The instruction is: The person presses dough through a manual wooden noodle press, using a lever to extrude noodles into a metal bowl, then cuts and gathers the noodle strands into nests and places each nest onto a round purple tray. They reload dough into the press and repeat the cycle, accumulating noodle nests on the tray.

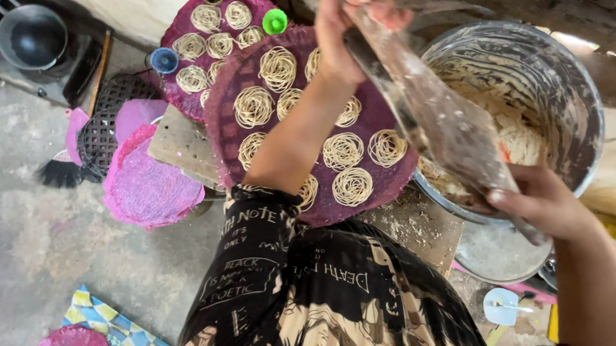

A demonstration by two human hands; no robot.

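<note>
Concrete floor [35,244] under wooden board [178,143] bearing purple woven mats [227,121]

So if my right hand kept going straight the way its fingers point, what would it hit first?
Your right hand points left along the flat metal tool it grips; past that, probably the purple mat of noodle coils, though depth is unclear.

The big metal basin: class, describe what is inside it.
Inside the metal basin lies pale, stringy dough, with smears up the walls. A dough-coated flat tool, held by the left hand and right hand, covers the near part, so the bottom there is hidden.
</note>
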